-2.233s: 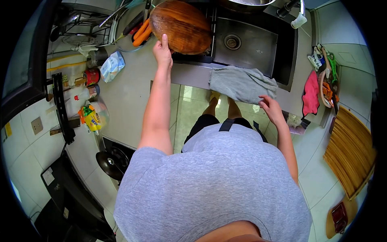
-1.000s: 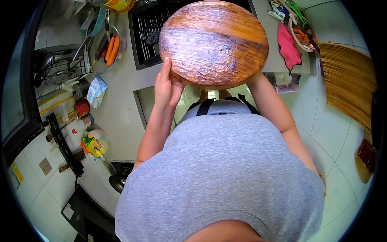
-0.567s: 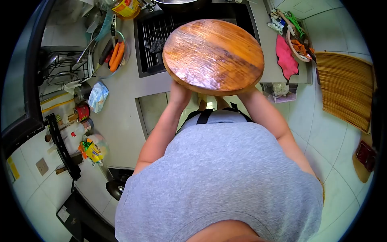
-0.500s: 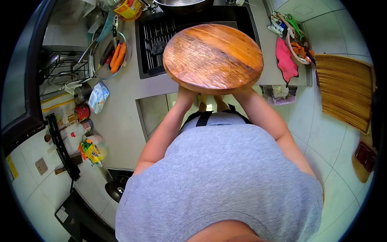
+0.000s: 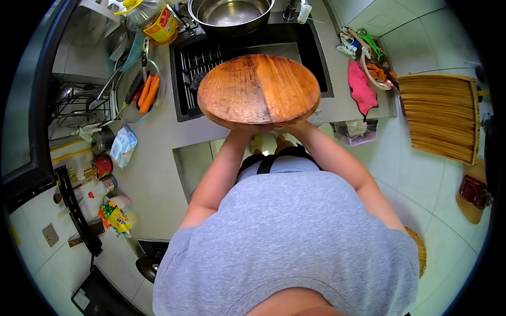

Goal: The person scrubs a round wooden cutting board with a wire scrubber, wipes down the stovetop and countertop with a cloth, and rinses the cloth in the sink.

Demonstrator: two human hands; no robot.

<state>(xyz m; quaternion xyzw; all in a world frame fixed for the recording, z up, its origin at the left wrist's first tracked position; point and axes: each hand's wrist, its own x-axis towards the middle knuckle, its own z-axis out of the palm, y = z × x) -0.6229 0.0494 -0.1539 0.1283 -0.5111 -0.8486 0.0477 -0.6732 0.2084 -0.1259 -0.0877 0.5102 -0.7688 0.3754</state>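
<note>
A thick, round wooden chopping board [image 5: 258, 89] with a wet sheen is held over the front edge of the black sink [image 5: 326, 79]. My left hand [image 5: 241, 134] grips its near edge from below on the left. My right hand [image 5: 299, 127] supports the same near edge further right. Most of my fingers are hidden beneath the wood. Left of the board, a dark scrubbing pad [image 5: 197, 81] lies on the drying rack [image 5: 185, 68] inside the sink.
Behind the sink stands a metal pan [image 5: 232, 13], near an oil bottle [image 5: 161, 26]. On the left counter are a bowl with carrots [image 5: 150, 95] and a tissue pack [image 5: 124, 146]. A pink cloth [image 5: 361, 89] and a basket [image 5: 375, 73] are at the right.
The board has turned so its dark seam runs nearly front to back. It has shifted slightly left and nearer to me, still in both hands. The view has tilted, showing more of the pan.
</note>
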